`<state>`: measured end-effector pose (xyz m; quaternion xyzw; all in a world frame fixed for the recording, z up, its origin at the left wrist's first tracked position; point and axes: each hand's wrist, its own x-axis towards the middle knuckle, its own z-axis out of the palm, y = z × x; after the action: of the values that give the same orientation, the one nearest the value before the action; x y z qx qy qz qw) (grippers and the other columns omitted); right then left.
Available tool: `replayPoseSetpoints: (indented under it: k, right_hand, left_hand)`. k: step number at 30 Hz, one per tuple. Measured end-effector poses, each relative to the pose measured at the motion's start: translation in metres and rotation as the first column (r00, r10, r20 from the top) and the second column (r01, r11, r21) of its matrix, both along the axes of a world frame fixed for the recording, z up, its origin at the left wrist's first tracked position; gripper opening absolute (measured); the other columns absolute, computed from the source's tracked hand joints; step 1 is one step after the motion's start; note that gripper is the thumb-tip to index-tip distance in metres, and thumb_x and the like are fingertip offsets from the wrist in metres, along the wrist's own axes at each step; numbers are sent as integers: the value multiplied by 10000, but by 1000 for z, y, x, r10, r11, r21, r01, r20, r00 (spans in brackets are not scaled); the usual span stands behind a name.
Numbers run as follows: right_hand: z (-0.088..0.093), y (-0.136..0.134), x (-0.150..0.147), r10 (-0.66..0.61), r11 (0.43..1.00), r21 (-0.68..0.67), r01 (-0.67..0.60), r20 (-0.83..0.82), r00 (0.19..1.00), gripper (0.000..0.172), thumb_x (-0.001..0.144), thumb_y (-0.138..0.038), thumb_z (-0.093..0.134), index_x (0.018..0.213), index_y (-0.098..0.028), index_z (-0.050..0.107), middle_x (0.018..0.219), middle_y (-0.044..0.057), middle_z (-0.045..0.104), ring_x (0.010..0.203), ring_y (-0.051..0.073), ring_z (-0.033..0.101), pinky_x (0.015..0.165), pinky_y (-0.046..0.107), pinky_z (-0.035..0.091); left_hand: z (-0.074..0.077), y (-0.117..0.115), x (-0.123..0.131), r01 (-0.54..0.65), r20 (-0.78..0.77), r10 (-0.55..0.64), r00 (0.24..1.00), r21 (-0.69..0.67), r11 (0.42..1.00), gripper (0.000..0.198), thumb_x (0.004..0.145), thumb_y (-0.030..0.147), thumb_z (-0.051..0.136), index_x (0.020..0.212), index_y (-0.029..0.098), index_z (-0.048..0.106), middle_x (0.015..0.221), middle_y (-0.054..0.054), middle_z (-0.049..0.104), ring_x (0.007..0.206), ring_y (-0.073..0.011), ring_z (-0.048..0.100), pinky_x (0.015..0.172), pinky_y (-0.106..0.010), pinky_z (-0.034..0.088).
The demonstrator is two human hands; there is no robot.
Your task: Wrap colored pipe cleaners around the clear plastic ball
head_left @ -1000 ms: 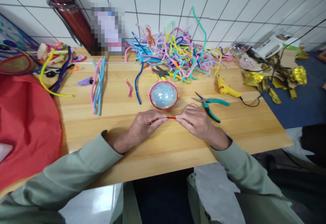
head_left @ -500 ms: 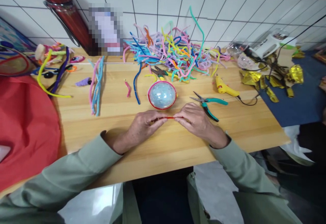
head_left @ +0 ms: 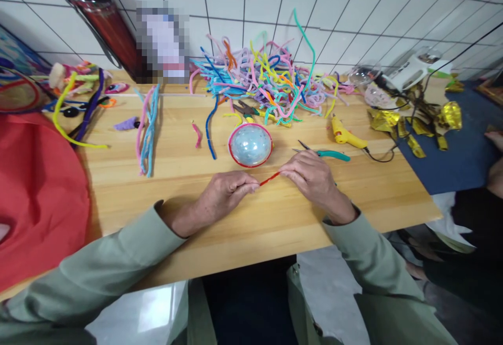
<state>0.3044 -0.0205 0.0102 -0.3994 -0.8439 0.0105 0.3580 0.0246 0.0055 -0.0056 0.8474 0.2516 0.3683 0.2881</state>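
A short red pipe cleaner [head_left: 270,178] is stretched between my hands, low over the wooden table. My left hand [head_left: 226,196] pinches its left end. The right end is pinched by my right hand [head_left: 310,180], a little higher, so the strip slopes up to the right. Just beyond the strip is a clear round bowl-like dome [head_left: 250,146] with a red rim. Teal-handled needle-nose pliers [head_left: 332,154] lie behind my right hand, which covers part of them.
A tangled heap of coloured pipe cleaners [head_left: 259,78] lies along the tiled wall. A yellow glue gun [head_left: 348,134] with a cord rests at the right, near gold foil pieces [head_left: 387,120]. A red thermos [head_left: 106,25] stands at the back left, and red cloth [head_left: 43,198] covers the left side.
My right hand has moved slightly right and up, over the pliers' lower handle. More of the red pipe cleaner shows between my hands, now slanted instead of level.
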Motion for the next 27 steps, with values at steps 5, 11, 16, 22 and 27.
replayPoseSetpoints:
  k: [5, 11, 16, 22, 27]
  right_hand:
    - [-1, -5, -15, 79, 997, 26, -78, -29, 996, 106, 1078, -199, 681, 1018, -252, 750, 898, 22, 807, 816, 207, 714, 782, 388, 531]
    - [-1, -8, -18, 27, 991, -128, -47, -156, 987, 174, 1025, -292, 776, 1187, -264, 718, 1029, 48, 777, 943, 231, 734, 832, 391, 585]
    - [1, -7, -14, -2, 960, -274, -60, -220, 976, 76, 1029, -270, 755, 1096, -267, 720, 991, 19, 790, 905, 210, 743, 824, 372, 585]
    - [3, -8, -13, -4, 955, -293, -51, -182, 983, 123, 1074, -266, 675, 960, -260, 718, 897, 14, 775, 846, 201, 723, 799, 370, 554]
    - [0, -8, -14, 15, 973, -229, -42, -117, 993, 99, 1095, -260, 633, 1041, -267, 715, 982, 43, 761, 929, 222, 709, 835, 393, 560]
  left_hand:
    - [-6, -4, 5, -45, -2, 46, 999, 148, 988, 224, 1095, 365, 663, 1040, 181, 777, 880, -36, 851, 741, -149, 806, 695, -228, 622]
    - [-11, -3, 5, -74, 29, 70, 997, 180, 981, 200, 1097, 275, 649, 975, 185, 779, 851, -26, 857, 716, -142, 813, 668, -216, 625]
    - [-10, -2, 3, -87, 43, 81, 996, 158, 984, 188, 1087, 257, 659, 971, 189, 790, 858, -21, 862, 717, -138, 816, 672, -212, 634]
    - [-12, -3, 2, -47, 9, 46, 999, 133, 990, 189, 1094, 282, 651, 1028, 211, 813, 901, -32, 871, 766, -157, 833, 728, -236, 657]
    - [-16, -2, 2, -34, -39, 39, 998, 131, 991, 218, 1103, 318, 637, 1036, 216, 819, 894, -36, 865, 776, -169, 829, 733, -250, 649]
